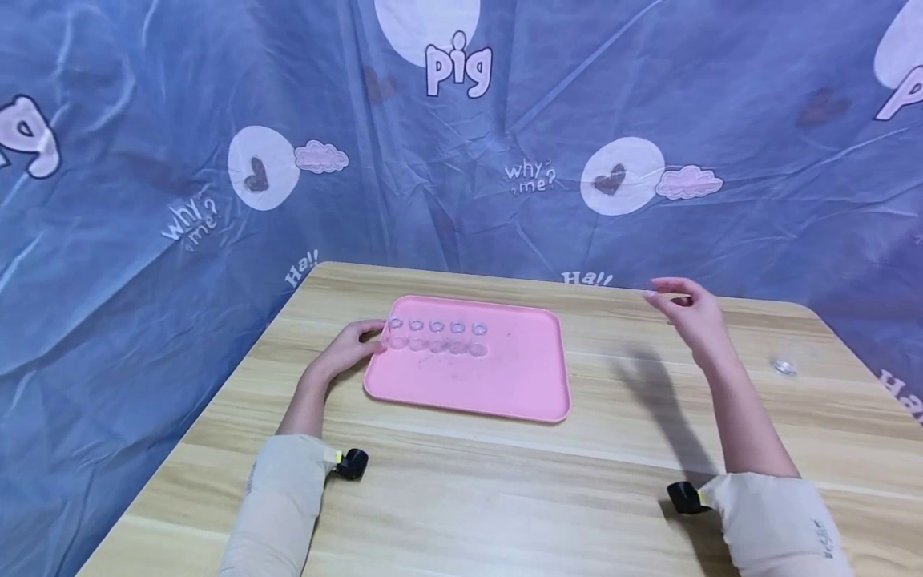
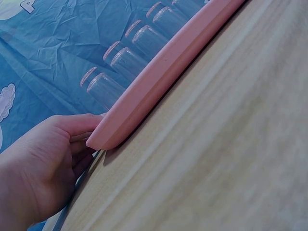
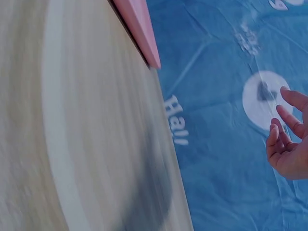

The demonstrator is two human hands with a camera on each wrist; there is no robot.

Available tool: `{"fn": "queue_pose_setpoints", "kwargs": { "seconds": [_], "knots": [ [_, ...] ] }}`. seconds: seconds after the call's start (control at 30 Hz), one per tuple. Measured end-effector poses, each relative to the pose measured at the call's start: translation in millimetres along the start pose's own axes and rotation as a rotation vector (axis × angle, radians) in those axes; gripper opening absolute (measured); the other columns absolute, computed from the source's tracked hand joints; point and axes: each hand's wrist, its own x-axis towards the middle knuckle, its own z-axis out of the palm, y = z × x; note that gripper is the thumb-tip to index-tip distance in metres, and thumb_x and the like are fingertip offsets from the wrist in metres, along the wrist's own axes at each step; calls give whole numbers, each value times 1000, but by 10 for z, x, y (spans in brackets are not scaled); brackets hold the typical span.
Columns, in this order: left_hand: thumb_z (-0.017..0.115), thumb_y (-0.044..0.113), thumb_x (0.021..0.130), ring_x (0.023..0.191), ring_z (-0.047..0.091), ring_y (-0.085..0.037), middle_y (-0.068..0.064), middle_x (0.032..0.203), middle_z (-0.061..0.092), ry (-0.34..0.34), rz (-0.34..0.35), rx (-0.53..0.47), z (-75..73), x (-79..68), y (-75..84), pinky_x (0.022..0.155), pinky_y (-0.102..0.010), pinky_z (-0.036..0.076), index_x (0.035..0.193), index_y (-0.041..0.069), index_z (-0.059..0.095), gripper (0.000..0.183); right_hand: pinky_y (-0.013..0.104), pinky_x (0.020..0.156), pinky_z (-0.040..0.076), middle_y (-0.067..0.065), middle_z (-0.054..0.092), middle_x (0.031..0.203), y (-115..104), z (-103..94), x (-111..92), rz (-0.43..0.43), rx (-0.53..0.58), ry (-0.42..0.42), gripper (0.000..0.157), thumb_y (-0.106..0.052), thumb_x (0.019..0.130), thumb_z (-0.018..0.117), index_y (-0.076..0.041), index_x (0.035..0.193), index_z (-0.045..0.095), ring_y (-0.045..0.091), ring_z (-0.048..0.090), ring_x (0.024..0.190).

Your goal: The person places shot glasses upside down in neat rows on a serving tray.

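My left hand (image 1: 348, 348) grips the left side of a pink tray (image 1: 519, 369), its fingers at the rim beside the end glass. In the left wrist view, that hand (image 2: 48, 163) holds the tray corner (image 2: 113, 132). Several small clear glasses (image 1: 436, 335) stand in a row on the tray's far left part, seemingly upside down with thick bases up; in the left wrist view, the nearest glass (image 2: 107, 91) is close to my fingers. My right hand (image 1: 687, 316) is raised over the table, right of the tray, with loosely bent fingers and nothing in it.
Another clear glass (image 1: 785, 366) stands alone on the right of the wooden table (image 1: 461, 497). A blue printed cloth (image 1: 433, 200) hangs behind the table and along its left side. A shadow falls on the wood below my right hand.
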Motion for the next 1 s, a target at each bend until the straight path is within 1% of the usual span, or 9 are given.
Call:
{"fn": "queue_pose_setpoints", "kwargs": {
  "seconds": [0.1,0.23,0.33,0.5,0.57,0.73,0.83,0.93,1.0],
  "knots": [
    [55,-8,84,124,32,-43,-34,128,42,-2,-4,-5,11,-4,33,106,-47,22,122,-19,44,42,11,58,44,-13,55,93,38,-132,-19,8,44,34,26,-23,85,67,-17,109,63,3,49,79],
    [55,-9,83,123,34,-44,-34,127,43,-1,5,-7,17,-15,37,106,-48,23,122,-20,44,41,11,58,44,-16,57,94,104,-236,-40,22,89,80,26,-23,84,68,-16,108,64,0,51,79],
    [55,-9,84,123,34,-44,-34,127,43,-9,7,-10,19,-22,34,106,-49,22,122,-20,44,41,11,56,43,-18,59,91,148,-308,-52,26,152,110,21,-21,83,69,-18,104,65,-1,52,78],
    [56,-8,83,123,33,-44,-34,127,42,3,5,-18,15,-24,53,106,-49,22,122,-20,44,42,9,51,44,-12,62,89,175,-483,-56,1,366,162,17,-9,81,70,-17,95,68,-1,54,75],
    [55,-8,83,123,33,-44,-35,127,42,4,8,-22,20,-17,55,106,-48,22,121,-20,44,42,9,50,44,-12,62,87,188,-588,-75,8,394,213,17,-8,80,71,-18,93,69,-1,54,73],
    [55,-8,83,124,32,-44,-35,128,41,-5,3,-26,31,-1,45,107,-47,22,122,-20,43,43,9,48,44,-12,62,84,271,-888,-151,90,403,382,20,-9,75,75,-19,91,70,-2,54,67],
    [56,-8,83,125,31,-43,-34,129,41,0,-8,-21,23,-8,37,107,-47,21,122,-19,44,43,9,47,45,-11,61,82,353,-1036,-188,154,448,466,22,-9,73,77,-18,92,70,-1,54,65],
    [56,-8,83,125,31,-44,-34,129,41,4,-11,-12,10,-20,31,107,-48,21,122,-19,44,43,9,46,44,-11,60,80,453,-1153,-219,221,459,521,23,-9,73,77,-19,92,68,-2,54,64],
    [56,-8,83,125,31,-44,-34,129,41,3,-10,-6,12,-22,31,107,-48,21,123,-19,44,43,8,46,43,-13,58,81,528,-1222,-242,268,422,549,24,-9,73,76,-20,92,66,-2,52,64]
  ]
}}
